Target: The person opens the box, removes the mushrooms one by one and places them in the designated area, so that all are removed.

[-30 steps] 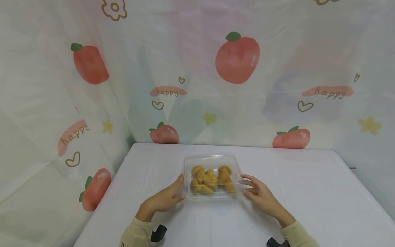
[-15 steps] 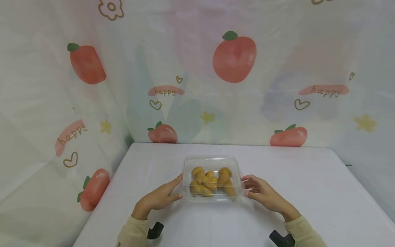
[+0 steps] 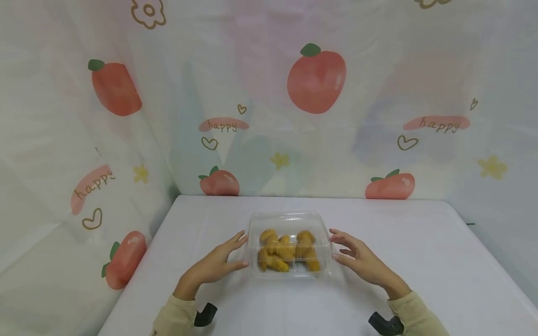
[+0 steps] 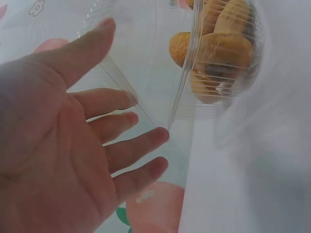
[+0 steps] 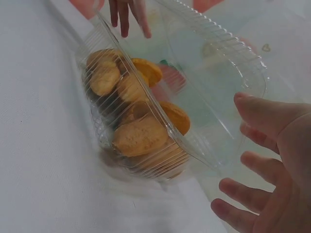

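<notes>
Nearest you are your two cream sleeves (image 3: 174,317), with a black fitting (image 3: 386,323) at each wrist, over a white-covered table (image 3: 286,308). Beyond the cuffs, your left hand (image 3: 212,266) reaches forward, its fingers extended and its thumb well apart from them. Your right hand (image 3: 365,263) mirrors it, its fingers loosely bent and spaced out, its thumb set away from them. A clear plastic container (image 3: 290,219) sits between your hands, on the table. Your left fingertips lie right at its left side and your right fingertips just beside its right side; whether any of them touches the plastic, you cannot tell from these views. Your palms stand back from it on both sides, facing inward. Inside, low in the ribbed base, lie several yellow-brown, mushroom-shaped pieces (image 3: 286,252), heaped toward the side nearest you. Past the container, the table runs back to its far edge. Behind it hangs a pale pastel backdrop (image 3: 260,60) printed with red fruits (image 3: 316,83), yellow flowers (image 3: 279,160), outlined hearts and the word "happy".
</notes>
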Tool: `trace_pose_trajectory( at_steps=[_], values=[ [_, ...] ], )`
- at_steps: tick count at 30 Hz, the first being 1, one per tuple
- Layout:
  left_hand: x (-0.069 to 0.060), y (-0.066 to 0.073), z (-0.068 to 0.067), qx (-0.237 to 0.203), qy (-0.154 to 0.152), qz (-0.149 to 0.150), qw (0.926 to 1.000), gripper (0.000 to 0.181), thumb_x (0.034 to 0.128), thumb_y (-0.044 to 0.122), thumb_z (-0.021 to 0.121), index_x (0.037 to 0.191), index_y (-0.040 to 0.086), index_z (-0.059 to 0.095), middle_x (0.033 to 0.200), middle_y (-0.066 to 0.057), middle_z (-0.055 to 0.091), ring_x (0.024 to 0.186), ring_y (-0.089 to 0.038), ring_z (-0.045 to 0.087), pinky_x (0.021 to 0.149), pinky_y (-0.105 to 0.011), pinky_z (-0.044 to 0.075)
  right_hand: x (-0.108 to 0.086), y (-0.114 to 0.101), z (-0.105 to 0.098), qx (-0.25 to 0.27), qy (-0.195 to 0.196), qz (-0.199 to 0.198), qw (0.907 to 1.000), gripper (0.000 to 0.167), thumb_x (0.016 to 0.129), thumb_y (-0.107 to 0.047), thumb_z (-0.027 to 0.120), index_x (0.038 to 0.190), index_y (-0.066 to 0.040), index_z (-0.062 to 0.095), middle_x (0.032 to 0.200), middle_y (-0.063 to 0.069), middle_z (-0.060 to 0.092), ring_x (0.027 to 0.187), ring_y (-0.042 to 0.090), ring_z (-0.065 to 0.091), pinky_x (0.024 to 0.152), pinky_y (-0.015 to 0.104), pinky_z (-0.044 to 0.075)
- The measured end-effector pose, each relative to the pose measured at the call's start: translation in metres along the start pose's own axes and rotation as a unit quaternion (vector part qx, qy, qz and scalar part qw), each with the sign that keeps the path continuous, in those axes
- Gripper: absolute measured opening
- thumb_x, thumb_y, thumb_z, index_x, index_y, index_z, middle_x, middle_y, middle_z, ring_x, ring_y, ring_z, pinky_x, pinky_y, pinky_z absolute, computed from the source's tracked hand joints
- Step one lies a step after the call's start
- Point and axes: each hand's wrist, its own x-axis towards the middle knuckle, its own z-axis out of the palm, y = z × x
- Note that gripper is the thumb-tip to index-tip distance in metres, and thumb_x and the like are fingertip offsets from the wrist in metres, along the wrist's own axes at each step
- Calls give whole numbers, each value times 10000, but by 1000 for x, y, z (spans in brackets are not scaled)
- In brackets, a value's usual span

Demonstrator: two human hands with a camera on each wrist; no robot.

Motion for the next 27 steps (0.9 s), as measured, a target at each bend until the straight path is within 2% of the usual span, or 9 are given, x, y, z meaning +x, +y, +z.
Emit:
trace_pose_trajectory(
  at_steps=[3, 6, 7, 11, 17, 23, 27],
  values=[
    [-1, 0, -1, -12, 77, 93, 9999, 727, 984, 308, 664, 1568, 24, 337, 1681, -162, 235, 1547, -377, 248, 1211, -599, 275, 0, -1, 0, -83, 31, 24, 10000, 345, 990, -156, 649, 1295, -14, 573, 1528, 253, 470, 1301, 200, 590, 1012, 456, 553],
    [-2, 1, -1, -54, 148, 144, 9998, 728, 987, 346, 654, 1564, 25, 348, 1667, -154, 279, 1539, -374, 273, 1207, -595, 281, 0, -2, -2, -71, 50, 0, 10000, 342, 992, -154, 645, 1297, -18, 571, 1510, 237, 498, 1233, -81, 529, 1011, 298, 547],
    [-3, 1, -2, -73, 167, 154, 9997, 730, 987, 359, 651, 1563, 26, 352, 1663, -153, 290, 1536, -374, 280, 1206, -594, 284, 0, -2, -2, -48, 49, -35, 10000, 337, 992, -147, 644, 1293, -13, 571, 1505, 243, 501, 1213, -124, 510, 1005, 268, 542],
    [-5, 2, -3, -134, 202, 198, 9995, 730, 995, 396, 628, 1567, 37, 350, 1658, -146, 307, 1529, -374, 300, 1203, -598, 290, 0, -6, -4, -35, 65, -132, 9999, 296, 989, -121, 643, 1256, -11, 579, 1471, 268, 519, 1181, -96, 549, 971, 233, 549],
    [-7, 9, -5, -283, 323, 244, 9988, 683, 1022, 362, 591, 1570, 38, 344, 1649, -151, 322, 1477, -369, 404, 1198, -592, 312, -2, -15, -8, 19, 99, -130, 9999, 265, 1000, -92, 618, 1242, -2, 562, 1417, 258, 552, 1157, -44, 595, 926, 159, 532],
    [-9, 17, -8, -380, 356, 162, 9985, 641, 1050, 344, 543, 1573, 38, 334, 1649, -160, 316, 1474, -367, 408, 1211, -584, 292, -3, -23, -13, 190, 31, -239, 9995, 274, 1017, -70, 577, 1272, 23, 531, 1333, 253, 560, 1137, -35, 613, 883, 149, 547],
    [-11, 19, -9, -320, 416, 223, 9984, 614, 1063, 348, 513, 1555, 13, 362, 1623, -196, 353, 1458, -386, 425, 1188, -594, 330, -4, -26, -14, 297, -10, -353, 9989, 252, 1034, -55, 538, 1273, 25, 530, 1295, 220, 556, 1145, -41, 613, 897, 125, 529]
  ],
)
